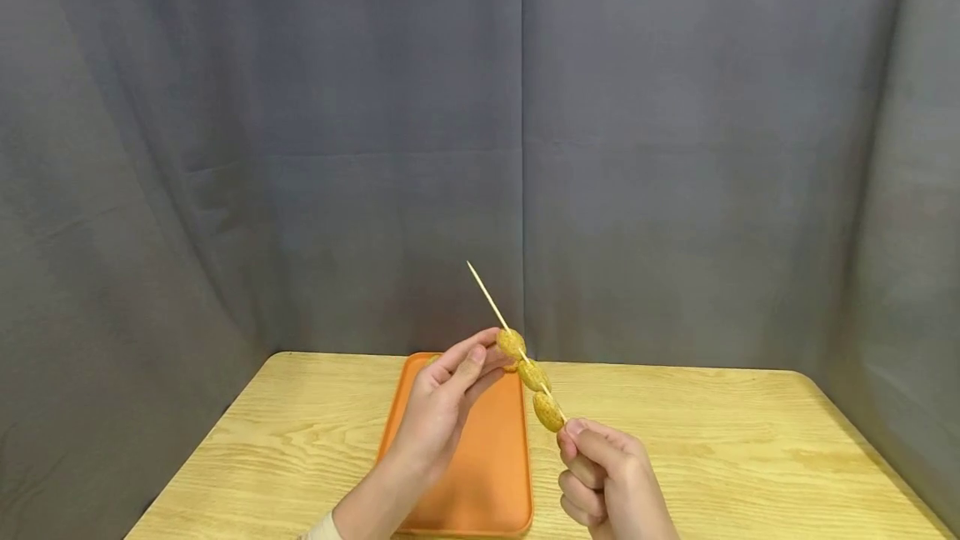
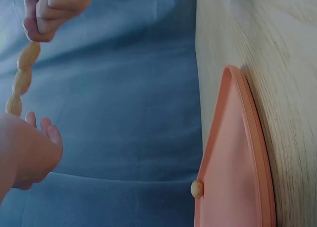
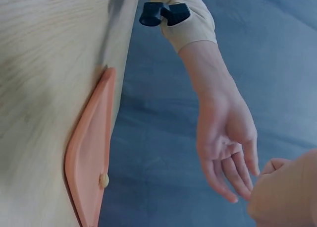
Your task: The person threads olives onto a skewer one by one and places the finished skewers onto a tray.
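Note:
My right hand (image 1: 611,473) pinches the lower end of a thin wooden skewer (image 1: 486,294) between thumb and forefinger, its other fingers curled. The skewer tilts up to the left, its pointed tip bare. Three yellow-brown, potato-like balls (image 1: 534,375) are threaded on it, just above the right fingers. My left hand (image 1: 442,398) has its fingers loosely extended, fingertips beside the topmost ball; contact cannot be made out. In the right wrist view the left hand (image 3: 225,133) shows a relaxed palm, while the right hand (image 3: 287,190) hides the skewer.
An orange tray (image 1: 487,473) lies on the wooden table (image 1: 712,448) below the hands. A loose ball (image 2: 197,189) shows at the tray in the left wrist view. Grey curtains (image 1: 375,148) stand behind and at both sides.

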### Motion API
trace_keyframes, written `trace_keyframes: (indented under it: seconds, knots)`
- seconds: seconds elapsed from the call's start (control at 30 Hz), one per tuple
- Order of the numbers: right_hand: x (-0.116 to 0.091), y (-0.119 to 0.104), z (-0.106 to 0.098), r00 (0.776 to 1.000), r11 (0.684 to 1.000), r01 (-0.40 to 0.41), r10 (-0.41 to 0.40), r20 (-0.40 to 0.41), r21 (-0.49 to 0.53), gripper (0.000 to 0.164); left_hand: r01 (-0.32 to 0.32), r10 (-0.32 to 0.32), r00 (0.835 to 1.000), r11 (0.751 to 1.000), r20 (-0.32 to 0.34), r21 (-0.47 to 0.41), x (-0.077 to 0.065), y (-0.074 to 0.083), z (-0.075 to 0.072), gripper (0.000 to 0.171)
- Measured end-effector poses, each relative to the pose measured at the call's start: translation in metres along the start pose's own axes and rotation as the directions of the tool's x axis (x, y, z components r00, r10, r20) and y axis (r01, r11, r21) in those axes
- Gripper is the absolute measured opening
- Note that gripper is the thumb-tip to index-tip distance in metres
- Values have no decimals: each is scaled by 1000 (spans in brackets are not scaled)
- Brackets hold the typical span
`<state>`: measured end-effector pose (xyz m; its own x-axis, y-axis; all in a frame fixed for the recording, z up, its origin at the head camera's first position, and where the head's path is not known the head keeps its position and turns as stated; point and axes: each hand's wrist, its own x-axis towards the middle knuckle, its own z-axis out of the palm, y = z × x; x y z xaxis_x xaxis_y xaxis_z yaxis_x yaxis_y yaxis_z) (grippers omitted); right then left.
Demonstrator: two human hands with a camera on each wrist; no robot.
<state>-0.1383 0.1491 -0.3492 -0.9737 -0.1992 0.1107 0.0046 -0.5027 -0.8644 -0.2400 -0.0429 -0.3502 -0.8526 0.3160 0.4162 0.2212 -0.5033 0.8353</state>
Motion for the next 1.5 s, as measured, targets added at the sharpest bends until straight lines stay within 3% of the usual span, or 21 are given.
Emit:
trace_keyframes:
  seconds: [0.17,0.3,0.4,0.5,0.6,0.77,0.9,1.0,1.13,1.2,1.27,1.3,1.5]
  knots:
    - [-2,-6,-1,998,998,48,-49,-42,-31,30,22,-22,1000,999,-3,46,8,-7,-5,41]
    - [-4,-10,-3,992,996,78,-83,-91,-53,31,52,-53,999,983,1,177,23,-16,-8,35]
    - [-3,-10,-3,986,993,105,-112,-121,-63,30,10,-20,999,946,28,325,38,-27,-11,30]
    - [-2,-9,-3,982,989,128,-137,-133,-71,30,-71,56,997,872,45,485,53,-39,-16,26]
    - [1,-7,-2,978,986,143,-153,-142,-83,29,-118,109,993,759,54,641,66,-50,-23,24]
    - [4,-4,-1,969,982,167,-180,-171,-87,29,-163,115,986,522,120,837,89,-70,-41,26]
    - [7,-2,-1,969,981,171,-184,-164,-90,30,-146,100,988,337,119,930,102,-87,-58,27]
    - [9,-1,-2,974,984,156,-169,-152,-90,29,-161,75,986,142,152,977,108,-101,-70,26]
    - [10,0,-5,976,985,150,-161,-150,-81,29,-243,-29,970,-158,242,957,115,-121,-80,26]
    - [10,0,-7,976,986,148,-159,-149,-83,29,-260,-102,965,-262,242,929,118,-129,-82,27]
    - [11,0,-8,976,985,146,-158,-147,-87,29,-264,-157,962,-323,224,909,119,-135,-83,26]
    - [11,0,-8,976,985,147,-159,-146,-91,29,-264,-178,960,-341,214,902,120,-137,-83,25]
    - [12,1,-6,978,985,149,-160,-135,-84,29,-259,-251,953,-392,169,883,122,-146,-86,21]
